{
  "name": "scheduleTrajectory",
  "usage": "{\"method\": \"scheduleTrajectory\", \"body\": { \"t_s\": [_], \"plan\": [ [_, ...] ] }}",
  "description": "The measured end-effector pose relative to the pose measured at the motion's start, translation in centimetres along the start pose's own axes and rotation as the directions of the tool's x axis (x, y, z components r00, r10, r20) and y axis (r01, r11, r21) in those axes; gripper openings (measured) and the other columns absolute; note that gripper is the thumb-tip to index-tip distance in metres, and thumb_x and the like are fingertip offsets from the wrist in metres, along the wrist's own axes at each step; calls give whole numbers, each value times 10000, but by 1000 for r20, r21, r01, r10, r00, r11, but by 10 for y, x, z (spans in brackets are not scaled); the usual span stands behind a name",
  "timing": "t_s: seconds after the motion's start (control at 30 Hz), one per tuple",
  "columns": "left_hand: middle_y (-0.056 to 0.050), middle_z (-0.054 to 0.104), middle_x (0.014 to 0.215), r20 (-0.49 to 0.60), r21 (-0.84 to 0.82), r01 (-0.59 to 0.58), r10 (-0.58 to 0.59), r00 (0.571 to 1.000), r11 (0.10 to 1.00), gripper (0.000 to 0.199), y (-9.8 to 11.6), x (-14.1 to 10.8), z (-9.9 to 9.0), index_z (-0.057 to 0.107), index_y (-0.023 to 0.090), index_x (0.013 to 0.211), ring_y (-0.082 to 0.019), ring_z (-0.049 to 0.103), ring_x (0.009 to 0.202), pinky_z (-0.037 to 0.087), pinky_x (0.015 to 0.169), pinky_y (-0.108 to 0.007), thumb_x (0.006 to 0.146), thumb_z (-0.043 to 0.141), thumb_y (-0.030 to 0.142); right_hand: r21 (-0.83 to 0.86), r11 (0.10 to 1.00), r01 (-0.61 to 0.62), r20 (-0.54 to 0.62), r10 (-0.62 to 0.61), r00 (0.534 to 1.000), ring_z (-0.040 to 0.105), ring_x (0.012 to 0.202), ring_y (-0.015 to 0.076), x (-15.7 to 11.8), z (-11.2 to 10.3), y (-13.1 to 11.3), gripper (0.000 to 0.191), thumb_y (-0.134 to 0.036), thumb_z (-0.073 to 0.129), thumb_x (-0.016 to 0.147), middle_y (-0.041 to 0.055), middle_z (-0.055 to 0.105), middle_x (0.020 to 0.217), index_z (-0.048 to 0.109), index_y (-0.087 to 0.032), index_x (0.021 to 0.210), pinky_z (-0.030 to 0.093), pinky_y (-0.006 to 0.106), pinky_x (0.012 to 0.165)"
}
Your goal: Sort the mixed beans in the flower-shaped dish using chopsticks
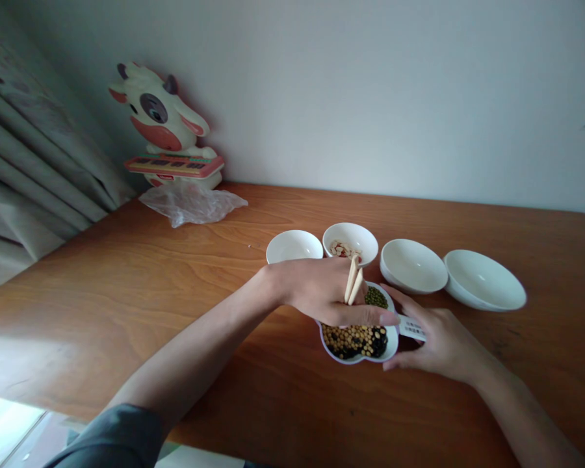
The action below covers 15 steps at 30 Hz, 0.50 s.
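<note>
A white lobed dish (392, 342) holds green beans (376, 298), yellow beans and black beans in separate parts, with some yellow and black ones mixed together. My left hand (322, 289) is over the dish, closed round a pair of light wooden chopsticks (352, 281); their lower ends are hidden beneath the hand. At the dish's right side, my right hand (431, 341) grips its rim and labelled handle (412, 327). Behind the dish, a white bowl (365, 239) contains pale and reddish pieces.
Another white bowl (295, 246) stands left of it, and two more, a round bowl (413, 265) and a wider bowl (485, 281), stand to the right. A cow-shaped toy keyboard (175, 166) and a clear plastic bag (192, 203) lie at the table's back left.
</note>
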<state>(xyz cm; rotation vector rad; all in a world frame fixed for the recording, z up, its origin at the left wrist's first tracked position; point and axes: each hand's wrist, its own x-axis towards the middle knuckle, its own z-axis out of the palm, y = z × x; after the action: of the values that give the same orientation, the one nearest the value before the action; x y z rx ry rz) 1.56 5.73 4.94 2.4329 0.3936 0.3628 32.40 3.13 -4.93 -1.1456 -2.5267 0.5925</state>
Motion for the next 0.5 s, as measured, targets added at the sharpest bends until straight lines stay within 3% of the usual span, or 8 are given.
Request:
{"method": "scheduleTrajectory", "body": {
  "t_s": [0.13, 0.27, 0.5],
  "plan": [
    [-61, 667, 603, 15, 25, 23, -24, 1000, 999, 714, 1, -1, -2, 581, 192, 547, -145, 554, 555, 434, 584, -317, 1169, 482, 530, -8, 1000, 0, 16, 0, 1000, 870, 982, 356, 0, 0, 2, 1283, -577, 1000, 689, 111, 864, 1269, 347, -288, 1754, 719, 420, 794],
    [-61, 661, 614, 0, 34, 0, 0, 1000, 999, 711, 1, -2, -2, 563, 189, 538, -142, 554, 561, 424, 586, -317, 1172, 492, 504, -5, 1000, 4, 17, -4, 1000, 854, 1080, 372, 0, 1, 2, 1268, -577, 995, 704, 125, 844, 1327, 342, -280, 1750, 714, 431, 850],
    [-69, 696, 642, -10, 31, -18, 19, 1000, 999, 653, 2, -3, -6, 617, 185, 581, -157, 614, 603, 444, 616, -313, 1174, 513, 437, 27, 1000, 2, 17, -2, 1000, 866, 994, 339, -1, 1, 1, 1260, -573, 999, 709, 109, 851, 1310, 338, -297, 1745, 706, 413, 815]
  ]
}}
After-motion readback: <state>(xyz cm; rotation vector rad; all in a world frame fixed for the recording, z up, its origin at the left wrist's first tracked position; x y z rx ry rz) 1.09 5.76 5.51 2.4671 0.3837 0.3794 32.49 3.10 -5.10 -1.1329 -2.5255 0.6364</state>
